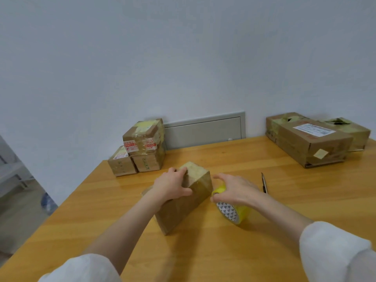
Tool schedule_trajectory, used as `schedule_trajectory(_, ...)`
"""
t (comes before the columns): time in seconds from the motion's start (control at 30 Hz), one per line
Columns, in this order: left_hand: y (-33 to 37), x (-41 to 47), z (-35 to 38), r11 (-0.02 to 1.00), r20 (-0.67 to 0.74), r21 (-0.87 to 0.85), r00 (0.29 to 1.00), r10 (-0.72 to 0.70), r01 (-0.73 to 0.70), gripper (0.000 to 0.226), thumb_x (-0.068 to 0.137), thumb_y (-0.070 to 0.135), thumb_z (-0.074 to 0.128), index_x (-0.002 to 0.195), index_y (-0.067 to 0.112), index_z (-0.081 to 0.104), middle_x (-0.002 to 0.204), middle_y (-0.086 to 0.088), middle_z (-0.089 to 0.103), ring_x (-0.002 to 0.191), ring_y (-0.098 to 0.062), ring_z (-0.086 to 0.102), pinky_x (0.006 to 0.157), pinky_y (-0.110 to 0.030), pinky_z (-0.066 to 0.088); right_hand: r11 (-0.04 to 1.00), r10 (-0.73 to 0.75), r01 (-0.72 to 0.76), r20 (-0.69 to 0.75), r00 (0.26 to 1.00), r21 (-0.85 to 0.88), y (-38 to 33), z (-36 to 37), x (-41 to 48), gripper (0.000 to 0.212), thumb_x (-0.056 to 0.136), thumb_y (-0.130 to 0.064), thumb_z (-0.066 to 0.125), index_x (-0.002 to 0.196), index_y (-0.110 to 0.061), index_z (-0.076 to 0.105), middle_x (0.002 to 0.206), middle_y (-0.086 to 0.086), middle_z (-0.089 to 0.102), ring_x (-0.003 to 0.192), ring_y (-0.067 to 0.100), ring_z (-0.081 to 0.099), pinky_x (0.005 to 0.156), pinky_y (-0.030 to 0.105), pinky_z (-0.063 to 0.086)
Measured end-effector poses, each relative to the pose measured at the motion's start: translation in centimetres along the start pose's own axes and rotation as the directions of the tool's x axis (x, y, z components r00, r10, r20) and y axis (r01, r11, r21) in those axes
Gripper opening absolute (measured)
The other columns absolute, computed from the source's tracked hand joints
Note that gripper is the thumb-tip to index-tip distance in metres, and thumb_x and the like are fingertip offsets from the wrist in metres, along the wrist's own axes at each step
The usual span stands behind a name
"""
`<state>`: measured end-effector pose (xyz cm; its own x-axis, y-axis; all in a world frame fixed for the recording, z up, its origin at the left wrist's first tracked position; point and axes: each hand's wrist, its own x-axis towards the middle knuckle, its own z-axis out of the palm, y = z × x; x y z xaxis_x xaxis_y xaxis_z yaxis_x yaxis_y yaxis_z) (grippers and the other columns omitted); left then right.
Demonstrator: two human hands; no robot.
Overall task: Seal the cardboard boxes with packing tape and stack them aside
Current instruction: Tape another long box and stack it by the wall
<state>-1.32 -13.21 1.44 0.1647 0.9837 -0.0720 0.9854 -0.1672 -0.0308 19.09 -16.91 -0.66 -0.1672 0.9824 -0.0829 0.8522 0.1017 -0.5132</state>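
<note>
Dead centre on the table (203, 251) lies the box (183, 208), its glossy far end pointing to about one o'clock. The left hand (173, 187) is clamped on it: fingers over the top edge, thumb pressed on the near side. At three o'clock, just beside the box, the right hand (234, 189) curls over the yellow tape (232, 210), roll gripped and standing on its rim on the wood. Past that hand, still at three, a slim dark tool (264, 183) lies flat; scissors or knife, I cannot tell. Up at eleven o'clock, a stack (140, 147) of three small taped boxes sits against the wall, one on top of two. Over at two o'clock, two bigger cartons (309, 139) crowd the far corner, one with a white label. Between them, at twelve, a grey panel (203, 130) is set in the wall. Nothing lies between the box and the stack.
</note>
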Motion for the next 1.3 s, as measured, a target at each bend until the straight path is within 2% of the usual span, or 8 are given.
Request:
schedule_trajectory(0.13, 1.3, 0.5, -0.3, 0.990, -0.028, -0.135, 0.999, -0.039, 0.035, 0.082, 0.082, 0.056, 0.061, 0.150, 0.030, 0.023, 0.138, -0.014, 0.041, 0.120, -0.033, 0.049, 0.097, -0.046, 0.047, 0.962, 0.050, -0.026, -0.084, 0.995, 0.272, 1.3, -0.6, -0.1, 0.075, 0.070, -0.036, 0.073, 0.138, -0.036, 0.041, 0.131, -0.005, 0.052, 0.103, 0.014, 0.052, 0.088, 0.036, 0.051)
schedule_trajectory(0.4, 2.6, 0.9, -0.3, 0.994, 0.000, -0.099, 0.999, -0.049, 0.049, 0.078, 0.085, 0.052, 0.060, 0.150, 0.028, 0.023, 0.141, -0.014, 0.043, 0.123, -0.034, 0.047, 0.100, -0.049, 0.044, 0.944, 0.035, -0.007, -0.079, 0.996, 0.330, 3.2, 0.0, -1.1, 0.075, 0.066, -0.030, 0.070, 0.134, -0.042, 0.041, 0.120, -0.008, 0.056, 0.098, 0.018, 0.062, 0.083, 0.042, 0.054)
schedule_trajectory(0.6, 0.2, 0.8, -4.2, 0.806, 0.283, -0.583, 0.956, 0.081, 0.104, 0.058, 0.090, 0.051, 0.056, 0.143, 0.035, 0.038, 0.131, -0.001, 0.057, 0.113, -0.023, 0.059, 0.095, -0.046, 0.051, 0.908, 0.032, 0.126, -0.366, 0.930, 0.401, 2.1, -4.2, 0.4, 0.055, 0.067, -0.033, 0.078, 0.118, -0.032, 0.055, 0.119, -0.009, 0.058, 0.107, 0.013, 0.052, 0.086, 0.034, 0.045)
schedule_trajectory(0.7, -0.5, 0.5, -4.9, 0.897, 0.286, -0.440, 0.952, 0.110, 0.028, 0.047, 0.096, 0.048, 0.047, 0.138, 0.027, 0.048, 0.129, -0.002, 0.060, 0.113, -0.021, 0.059, 0.099, -0.044, 0.048, 0.870, 0.048, 0.141, -0.365, 0.930, 0.473, 0.0, -5.8, 1.7, 0.044, 0.067, -0.039, 0.081, 0.105, -0.029, 0.060, 0.109, -0.007, 0.057, 0.102, 0.013, 0.051, 0.080, 0.031, 0.041)
schedule_trajectory(0.83, 0.5, 0.3, -3.7, 0.988, -0.078, -0.080, 0.989, 0.125, -0.131, 0.072, 0.091, 0.047, 0.056, 0.149, 0.015, 0.027, 0.148, -0.009, 0.040, 0.133, -0.026, 0.042, 0.107, -0.037, 0.037, 0.873, 0.051, 0.122, -0.336, 0.940, 0.472, -2.6, -5.7, 3.1, 0.044, 0.069, -0.037, 0.080, 0.107, -0.026, 0.062, 0.104, -0.004, 0.059, 0.098, 0.016, 0.053, 0.076, 0.029, 0.042)
schedule_trajectory(0.97, 1.9, 0.0, -1.2, 0.987, -0.032, -0.050, 0.988, 0.151, -0.153, 0.112, 0.073, 0.057, 0.071, 0.153, 0.014, 0.005, 0.158, -0.007, 0.019, 0.139, -0.030, 0.029, 0.109, -0.045, 0.035, 0.877, 0.005, 0.148, -0.318, 0.948, 0.456, -4.1, -5.2, 3.7, 0.055, 0.068, -0.030, 0.081, 0.118, -0.025, 0.058, 0.105, -0.006, 0.056, 0.099, 0.014, 0.052, 0.077, 0.026, 0.042)
schedule_trajectory(1.13, 1.4, 0.8, -0.2, 0.992, -0.100, -0.109, 0.994, 0.047, -0.058, 0.117, 0.072, 0.044, 0.075, 0.153, 0.011, -0.003, 0.144, -0.010, 0.041, 0.124, -0.028, 0.048, 0.097, -0.039, 0.045, 0.896, -0.065, 0.212, -0.357, 0.932, 0.389, -4.3, -3.8, 3.6, 0.070, 0.069, -0.024, 0.078, 0.133, -0.027, 0.049, 0.111, -0.006, 0.054, 0.098, 0.012, 0.050, 0.076, 0.024, 0.039)
schedule_trajectory(1.3, 1.3, 0.9, -0.2, 0.988, -0.090, -0.147, 0.996, 0.025, -0.038, 0.114, 0.072, 0.045, 0.074, 0.154, 0.013, 0.000, 0.144, -0.008, 0.040, 0.125, -0.026, 0.046, 0.098, -0.039, 0.045, 0.909, -0.042, 0.183, -0.355, 0.934, 0.373, -4.6, -4.2, 3.5, 0.055, 0.071, -0.025, 0.072, 0.124, -0.026, 0.057, 0.101, -0.004, 0.058, 0.094, 0.015, 0.053, 0.074, 0.026, 0.041)
